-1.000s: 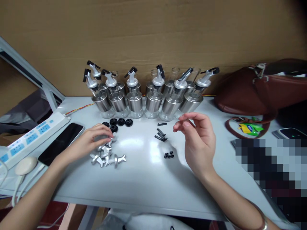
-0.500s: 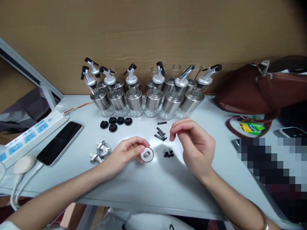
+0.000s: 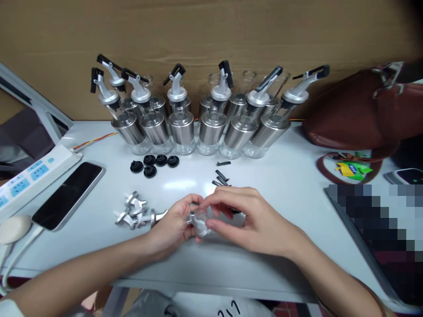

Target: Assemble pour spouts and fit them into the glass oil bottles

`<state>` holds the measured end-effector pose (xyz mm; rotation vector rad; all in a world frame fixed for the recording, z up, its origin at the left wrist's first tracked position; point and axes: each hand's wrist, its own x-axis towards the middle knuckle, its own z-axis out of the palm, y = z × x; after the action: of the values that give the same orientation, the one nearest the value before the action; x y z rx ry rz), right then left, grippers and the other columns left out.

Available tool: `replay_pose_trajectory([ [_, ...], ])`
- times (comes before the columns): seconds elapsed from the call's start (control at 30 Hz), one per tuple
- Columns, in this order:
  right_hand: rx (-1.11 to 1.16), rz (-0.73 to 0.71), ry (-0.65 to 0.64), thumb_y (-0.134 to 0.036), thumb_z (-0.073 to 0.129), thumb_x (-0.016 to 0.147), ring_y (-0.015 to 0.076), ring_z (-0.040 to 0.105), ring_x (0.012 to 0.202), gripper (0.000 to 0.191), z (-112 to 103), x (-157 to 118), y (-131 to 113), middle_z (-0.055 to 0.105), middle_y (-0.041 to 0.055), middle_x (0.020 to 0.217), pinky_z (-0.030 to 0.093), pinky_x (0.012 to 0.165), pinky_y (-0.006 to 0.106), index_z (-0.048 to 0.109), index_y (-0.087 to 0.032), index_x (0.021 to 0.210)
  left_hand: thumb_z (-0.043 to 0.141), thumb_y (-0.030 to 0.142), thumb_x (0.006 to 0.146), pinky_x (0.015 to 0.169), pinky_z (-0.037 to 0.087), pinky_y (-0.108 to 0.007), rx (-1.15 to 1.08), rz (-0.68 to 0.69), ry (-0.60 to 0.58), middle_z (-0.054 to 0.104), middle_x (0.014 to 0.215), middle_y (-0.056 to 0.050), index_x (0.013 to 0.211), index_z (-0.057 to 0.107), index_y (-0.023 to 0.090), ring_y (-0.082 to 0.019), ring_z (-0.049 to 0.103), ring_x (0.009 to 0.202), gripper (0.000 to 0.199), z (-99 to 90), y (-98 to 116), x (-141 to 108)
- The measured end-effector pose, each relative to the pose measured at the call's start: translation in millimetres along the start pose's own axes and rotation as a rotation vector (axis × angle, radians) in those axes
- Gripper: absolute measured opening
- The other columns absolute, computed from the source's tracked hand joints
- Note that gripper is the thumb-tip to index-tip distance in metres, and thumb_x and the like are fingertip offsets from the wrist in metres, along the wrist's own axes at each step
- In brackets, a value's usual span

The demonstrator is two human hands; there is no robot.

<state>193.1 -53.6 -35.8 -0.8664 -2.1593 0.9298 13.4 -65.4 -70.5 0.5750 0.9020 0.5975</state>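
Observation:
My left hand [image 3: 170, 226] is closed around a silver pourer spout [image 3: 199, 225], which is tilted and slightly blurred. On its right side, the thumb and fingers of my right hand [image 3: 256, 218] close on the same spout; whether a small part is also between them is hidden. Several silver pourer spouts [image 3: 134, 211] lie piled to the left of my left hand. Beyond my right hand are several thin black levers [image 3: 222, 176], partly covered by it. Small black pieces [image 3: 234, 211] peek out beneath that hand. Several round black stoppers [image 3: 150, 171] sit farther back on the left.
A row of glass bottles with steel sleeves [image 3: 181, 132], many topped with pourers, stands along the cardboard wall [image 3: 205, 31]. Left are a power strip [image 3: 36, 171] and a phone [image 3: 69, 196]. At right lie a brown bag [image 3: 350, 114], a green-yellow packet [image 3: 355, 169] and a blurred-out device [image 3: 380, 233].
My right hand has come left and down onto the spout. The spout has turned in my left hand, showing its nozzle. The view has shifted, so the bottles appear larger and higher.

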Motion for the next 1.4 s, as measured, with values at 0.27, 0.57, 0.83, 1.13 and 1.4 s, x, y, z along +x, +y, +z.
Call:
replay_pose_trajectory([
  [0.27,0.04,-0.003,-0.08,-0.019,0.072,0.081,0.0106,0.057,0.074,0.032,16,1,-4,0.063,0.0039,0.088,0.045,0.066,0.019,0.069,-0.011,0.111,0.065,0.015,0.074,0.051,0.04,-0.017,0.029,0.002,-0.031,0.057,0.07,0.005,0.086,0.049,0.018,-0.008,0.055,0.057,0.021,-5.3,-3,-1],
  [0.57,0.347,0.375,0.079,-0.021,0.059,0.089,0.0075,0.061,0.056,0.009,8,0,-1,0.067,-0.0021,0.068,0.047,0.054,0.016,0.066,-0.016,0.088,0.055,0.051,0.091,0.077,0.046,-0.028,0.139,0.347,-0.192,0.062,0.095,-0.001,0.104,0.047,0.021,-0.012,0.061,0.08,0.033,-11.5,-14,-4],
  [0.83,0.281,0.376,0.106,-0.02,0.054,0.092,0.0076,0.058,0.05,0.015,15,2,2,0.06,-0.005,0.056,0.045,0.054,0.018,0.065,-0.017,0.083,0.066,0.044,0.086,0.076,0.045,-0.03,0.242,0.231,-0.272,0.058,0.088,-0.003,0.096,0.056,0.016,-0.014,0.059,0.078,0.031,-7.6,-3,-2],
  [1.13,-0.211,0.303,-0.065,-0.015,0.055,0.089,0.0141,0.064,0.067,0.017,-33,-2,22,0.07,0.0037,0.078,0.048,0.063,0.025,0.071,-0.018,0.084,0.041,0.062,0.092,0.068,0.043,-0.03,0.157,0.259,-0.272,0.062,0.08,-0.002,0.104,0.049,0.017,-0.014,0.061,0.065,0.047,-15.1,-14,0],
  [1.4,-0.259,0.272,-0.208,-0.01,0.059,0.086,0.0151,0.064,0.073,0.018,-37,-13,37,0.068,0.0046,0.083,0.05,0.069,0.026,0.074,-0.019,0.081,0.041,0.058,0.094,0.068,0.042,-0.029,0.134,0.253,-0.276,0.062,0.082,-0.002,0.105,0.05,0.018,-0.014,0.061,0.066,0.043,-16.3,-15,3],
])
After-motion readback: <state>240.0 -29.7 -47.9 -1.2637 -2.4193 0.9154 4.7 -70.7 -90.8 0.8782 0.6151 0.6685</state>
